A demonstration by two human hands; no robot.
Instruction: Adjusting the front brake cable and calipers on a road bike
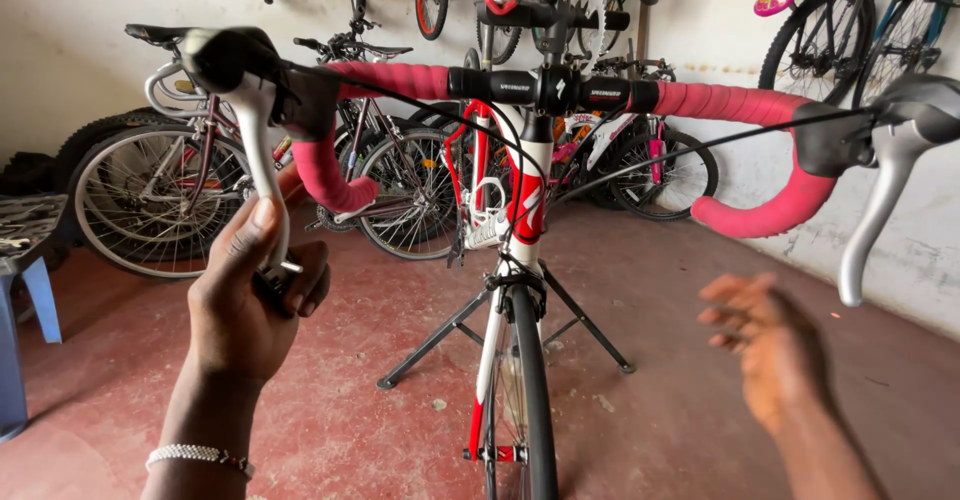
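A red floor [680, 390], scuffed and dusty, carries everything here. At its middle a black folding stand [452, 332] spreads its legs on the floor, with the front wheel [525, 400] of a red and white bike [520, 210] in the near middle, though where the tyre meets the floor is out of view. On the far side parked bikes [170, 180] rest their wheels on the floor along the wall, a blue stool [30, 280] stands at the left edge, and a few small pale scraps [438, 404] lie near the stand's legs.
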